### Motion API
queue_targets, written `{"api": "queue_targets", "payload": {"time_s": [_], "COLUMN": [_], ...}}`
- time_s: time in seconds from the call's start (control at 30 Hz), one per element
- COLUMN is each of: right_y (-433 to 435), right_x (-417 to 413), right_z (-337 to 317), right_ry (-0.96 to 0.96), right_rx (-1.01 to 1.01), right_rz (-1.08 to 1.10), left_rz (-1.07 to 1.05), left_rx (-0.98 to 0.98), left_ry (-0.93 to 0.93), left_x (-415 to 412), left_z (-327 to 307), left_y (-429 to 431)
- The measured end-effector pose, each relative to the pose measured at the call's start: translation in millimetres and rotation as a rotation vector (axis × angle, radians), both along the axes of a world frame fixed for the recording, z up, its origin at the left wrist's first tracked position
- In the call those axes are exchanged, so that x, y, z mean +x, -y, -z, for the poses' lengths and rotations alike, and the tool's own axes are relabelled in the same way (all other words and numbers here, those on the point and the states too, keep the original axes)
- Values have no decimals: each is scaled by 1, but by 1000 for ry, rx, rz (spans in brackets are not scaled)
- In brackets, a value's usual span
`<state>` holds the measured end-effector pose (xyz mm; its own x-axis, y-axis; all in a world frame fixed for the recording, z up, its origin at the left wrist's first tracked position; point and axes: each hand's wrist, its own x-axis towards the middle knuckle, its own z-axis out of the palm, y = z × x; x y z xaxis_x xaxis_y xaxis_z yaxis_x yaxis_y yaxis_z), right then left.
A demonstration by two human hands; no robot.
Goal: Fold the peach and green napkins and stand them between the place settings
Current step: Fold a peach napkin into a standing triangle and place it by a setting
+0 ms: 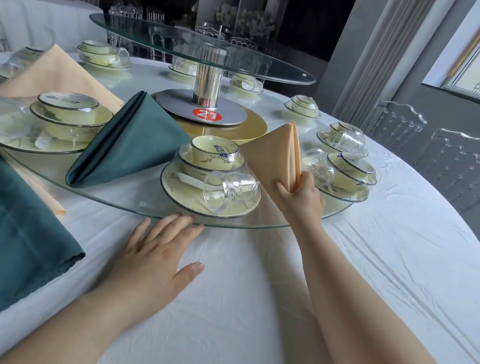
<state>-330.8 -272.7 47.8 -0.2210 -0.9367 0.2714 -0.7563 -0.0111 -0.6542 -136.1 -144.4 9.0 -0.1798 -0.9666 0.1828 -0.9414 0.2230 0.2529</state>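
Peach napkin [277, 156] stands between place settings [211, 184], pinched in the grip of the right hand [302, 194]; the green napkin [130, 143] already stands, the left hand [153, 258] lies flat, and unfolded napkins [7, 216] wait.

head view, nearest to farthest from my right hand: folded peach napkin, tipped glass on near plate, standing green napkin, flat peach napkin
1. Folded peach napkin: pinched by the right hand.
2. Tipped glass: just left of the hand.
3. Standing green napkin: farther left.
4. Flat peach napkin: far left, at the back.
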Motion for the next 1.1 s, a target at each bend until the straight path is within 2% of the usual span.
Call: {"api": "queue_targets", "payload": {"time_s": [0.03, 0.1, 0.37, 0.67, 0.9, 1.1], "right_y": [-1, -5, -14, -3, -3, -4], "right_x": [-1, -5, -12, -1, -4, -2], "right_z": [0, 1, 11, 12, 17, 13], "right_ry": [17, 17, -86, -165, -93, -75], "right_rx": [3, 1, -2, -29, -20, 17], "right_rz": [-1, -9, -27, 183, 263, 242], "left_rz": [-8, -48, -42, -45, -49, -50], "left_rx": [37, -22, 47, 78, 92, 101], "left_ry": [0, -44, 13, -16, -28, -22], "left_x": [-2, -2, -2, -4, -4, -5], "left_z": [-4, -1, -5, -7, -8, -9], "left_y": [0, -2, -4, -7, -7, -7]}}
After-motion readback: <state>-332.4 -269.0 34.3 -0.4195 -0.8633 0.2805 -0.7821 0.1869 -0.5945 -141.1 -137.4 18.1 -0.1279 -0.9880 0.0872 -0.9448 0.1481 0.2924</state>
